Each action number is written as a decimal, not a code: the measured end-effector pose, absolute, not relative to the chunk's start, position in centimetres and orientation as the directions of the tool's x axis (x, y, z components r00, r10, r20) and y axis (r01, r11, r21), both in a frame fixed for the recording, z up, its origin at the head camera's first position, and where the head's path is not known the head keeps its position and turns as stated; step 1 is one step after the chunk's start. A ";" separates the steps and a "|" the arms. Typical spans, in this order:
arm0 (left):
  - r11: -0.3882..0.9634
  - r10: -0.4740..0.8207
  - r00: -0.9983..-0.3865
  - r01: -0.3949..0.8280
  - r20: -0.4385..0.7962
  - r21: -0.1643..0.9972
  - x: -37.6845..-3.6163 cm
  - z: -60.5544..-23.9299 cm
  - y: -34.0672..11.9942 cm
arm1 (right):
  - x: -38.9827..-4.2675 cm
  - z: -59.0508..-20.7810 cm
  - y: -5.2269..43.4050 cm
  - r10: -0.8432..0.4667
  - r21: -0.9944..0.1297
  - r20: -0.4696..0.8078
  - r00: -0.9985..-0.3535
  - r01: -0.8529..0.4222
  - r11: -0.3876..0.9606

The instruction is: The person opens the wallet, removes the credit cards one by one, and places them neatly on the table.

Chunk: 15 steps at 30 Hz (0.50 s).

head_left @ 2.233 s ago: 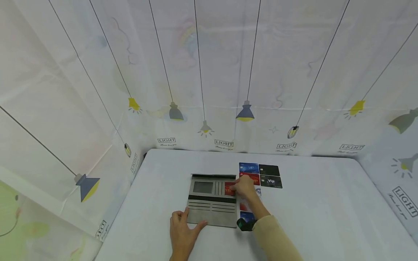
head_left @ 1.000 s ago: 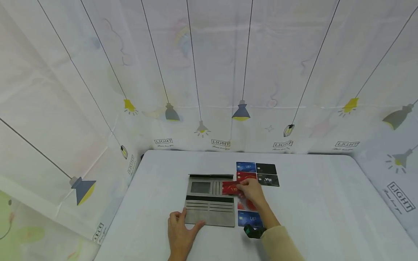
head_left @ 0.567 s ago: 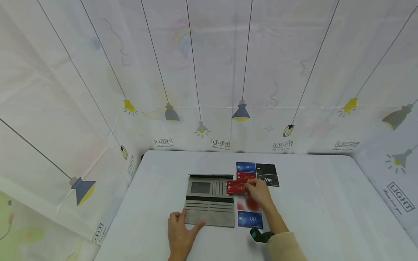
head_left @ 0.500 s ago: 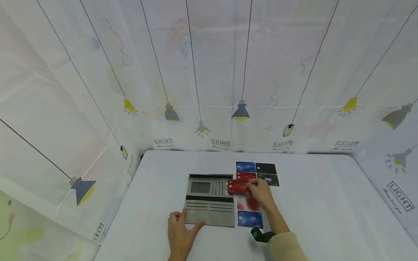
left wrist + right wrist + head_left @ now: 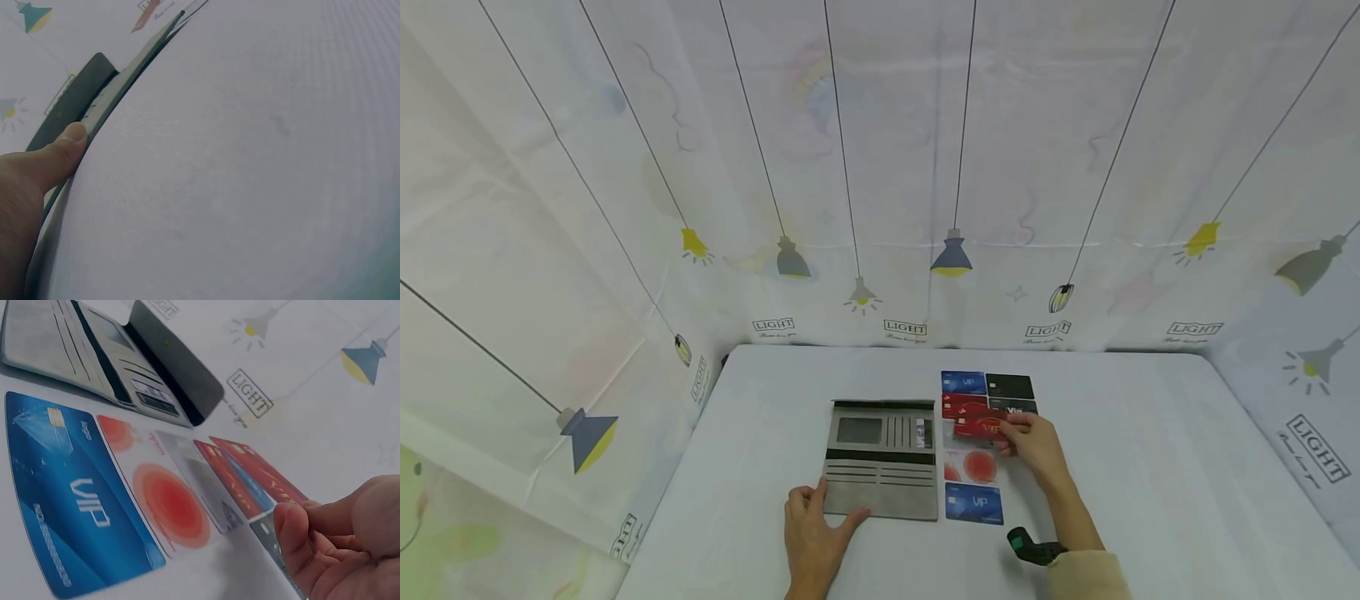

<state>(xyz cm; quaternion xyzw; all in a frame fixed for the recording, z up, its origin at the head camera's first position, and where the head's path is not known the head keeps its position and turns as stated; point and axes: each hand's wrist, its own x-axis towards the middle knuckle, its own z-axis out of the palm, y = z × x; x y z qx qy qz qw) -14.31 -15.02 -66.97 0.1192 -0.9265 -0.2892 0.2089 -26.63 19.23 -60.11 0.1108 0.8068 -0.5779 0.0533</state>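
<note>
A grey wallet (image 5: 880, 500) lies unfolded on the white table, with slits and a clear window. My left hand (image 5: 816, 533) rests at its lower left corner, the thumb (image 5: 70, 140) straight along the near edge and the fingers by the left edge. My right hand (image 5: 1037, 446) pinches a red VIP card (image 5: 977, 427) by its right end, raised above other cards. In the right wrist view this red card (image 5: 262, 465) slants over the far part of the row. Inside an upper slot of the wallet sits a small pale-and-dark insert (image 5: 922, 433).
Right of the wallet lie a blue VIP card (image 5: 973, 503), a white card with red circles (image 5: 977, 467), a partly covered silver card (image 5: 194, 472), another red card (image 5: 958, 404), a far blue card (image 5: 962, 382), a black card (image 5: 1009, 386) and a dark Vip card (image 5: 1018, 406).
The right hand has drawn the red card out of the wallet's upper right slot and moved it right, over the laid-out cards. The left hand has kept its place at the wallet corner.
</note>
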 end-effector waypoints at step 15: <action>0.798 -0.343 -0.885 -0.098 0.315 0.594 -14.2 -66.7 -14.9 | -25.2 -60.9 23.0 0.263 -0.904 -0.244 -0.934 0.317 0.287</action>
